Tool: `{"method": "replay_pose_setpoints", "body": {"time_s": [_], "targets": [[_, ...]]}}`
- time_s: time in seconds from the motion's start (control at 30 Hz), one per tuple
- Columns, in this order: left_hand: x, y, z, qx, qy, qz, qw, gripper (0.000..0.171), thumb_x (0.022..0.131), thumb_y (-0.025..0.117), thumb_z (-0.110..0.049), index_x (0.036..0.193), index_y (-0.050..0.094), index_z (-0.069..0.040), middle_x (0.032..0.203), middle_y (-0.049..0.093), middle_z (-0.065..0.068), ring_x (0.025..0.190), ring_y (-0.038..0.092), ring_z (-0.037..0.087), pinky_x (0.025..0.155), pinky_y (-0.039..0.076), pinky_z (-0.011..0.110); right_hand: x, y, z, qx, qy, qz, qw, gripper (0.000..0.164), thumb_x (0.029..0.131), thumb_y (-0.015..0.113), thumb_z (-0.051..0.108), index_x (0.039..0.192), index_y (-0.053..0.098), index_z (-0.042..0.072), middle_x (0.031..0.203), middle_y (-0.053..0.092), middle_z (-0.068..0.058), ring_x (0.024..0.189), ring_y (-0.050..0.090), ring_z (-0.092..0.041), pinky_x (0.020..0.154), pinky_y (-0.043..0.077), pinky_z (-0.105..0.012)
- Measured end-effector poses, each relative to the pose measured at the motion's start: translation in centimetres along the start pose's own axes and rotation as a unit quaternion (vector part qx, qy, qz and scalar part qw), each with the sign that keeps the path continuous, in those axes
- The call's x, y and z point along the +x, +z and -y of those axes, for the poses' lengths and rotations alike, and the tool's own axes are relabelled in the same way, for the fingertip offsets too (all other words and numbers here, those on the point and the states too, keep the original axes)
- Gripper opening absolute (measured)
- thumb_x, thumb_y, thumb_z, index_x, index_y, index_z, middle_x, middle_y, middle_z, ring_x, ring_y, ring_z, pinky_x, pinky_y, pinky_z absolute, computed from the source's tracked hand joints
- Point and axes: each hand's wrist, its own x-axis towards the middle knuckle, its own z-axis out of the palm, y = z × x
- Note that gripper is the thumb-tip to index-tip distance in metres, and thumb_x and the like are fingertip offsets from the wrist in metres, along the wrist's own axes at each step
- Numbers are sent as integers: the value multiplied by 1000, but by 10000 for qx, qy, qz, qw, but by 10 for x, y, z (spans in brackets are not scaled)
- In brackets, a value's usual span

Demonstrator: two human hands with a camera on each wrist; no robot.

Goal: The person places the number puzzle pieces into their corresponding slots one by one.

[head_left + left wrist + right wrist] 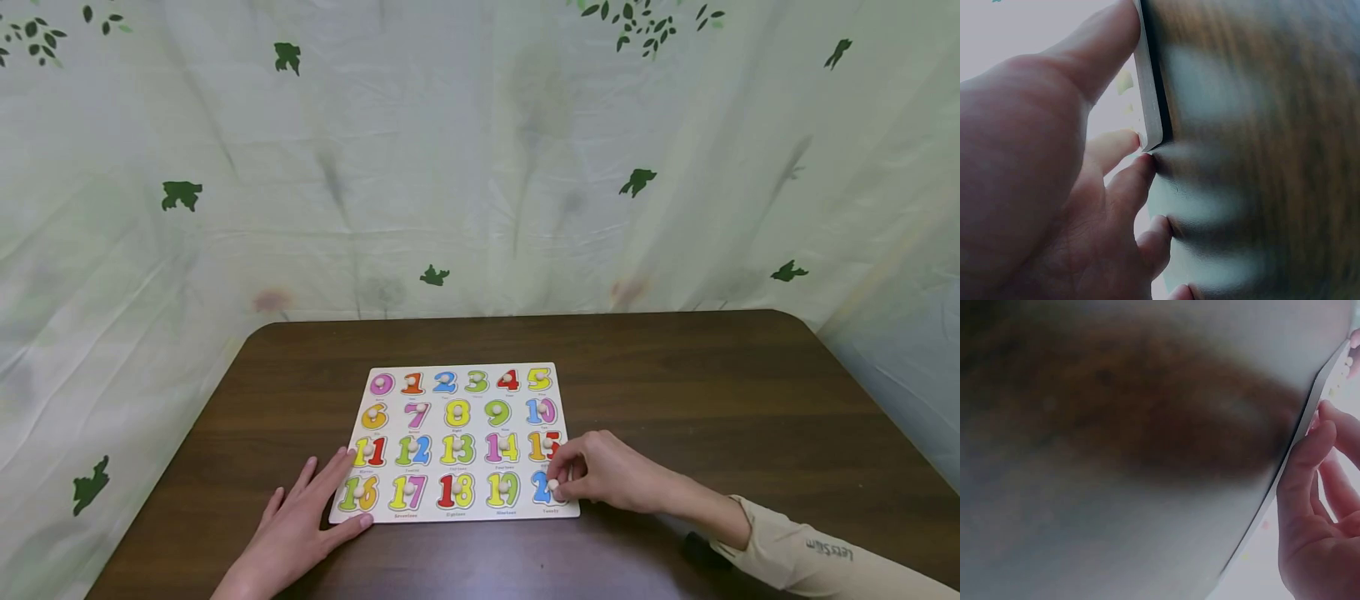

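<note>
A white number puzzle board point(437, 414) lies flat on the table, its colourful pieces from 0 to 20 sitting in rows, each with a small round knob. At the near right corner, my right hand point(611, 473) pinches the knob of the number 20 piece point(539, 488) between thumb and index finger; the fingers cover the zero. My left hand point(296, 521) rests at the board's left side with fingers spread. Its thumb point(1107, 40) lies on the near left corner, and its fingertips touch the left edge and the tabletop.
The dark brown wooden table point(720, 383) has rounded far corners. Behind it hangs a pale curtain point(480, 167) with green leaf shapes. A small black object point(705, 552) shows beneath the right sleeve point(795, 546).
</note>
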Motion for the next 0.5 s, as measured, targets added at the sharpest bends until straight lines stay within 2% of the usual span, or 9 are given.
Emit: {"method": "replay_pose_setpoints", "body": {"time_s": [0.27, 0.4, 0.5], "targets": [[4, -1, -2, -60, 1, 62, 10000, 102, 76, 68, -69, 155, 33, -16, 160, 26, 14, 144, 9, 49, 101, 7, 77, -5, -6, -6, 690, 184, 203, 9972, 13, 84, 80, 25, 96, 73, 23, 75, 66, 4, 57, 55, -11, 48, 51, -27], [6, -3, -3, -139, 44, 121, 9998, 101, 77, 71, -66, 154, 33, -14, 159, 27, 15, 143, 11, 50, 100, 8, 78, -12, -12, -7, 925, 189, 97, 9955, 18, 85, 79, 24, 102, 73, 19, 83, 66, 0, 59, 57, -13, 49, 52, -29], [8, -9, -4, -96, 158, 101, 9998, 97, 79, 72, -63, 153, 35, -12, 157, 29, 19, 141, 16, 52, 99, 17, 78, -21, -19, -6, 997, 205, -107, 9947, 23, 86, 78, 22, 107, 72, 14, 90, 66, -2, 64, 58, -16, 50, 52, -31]]}}
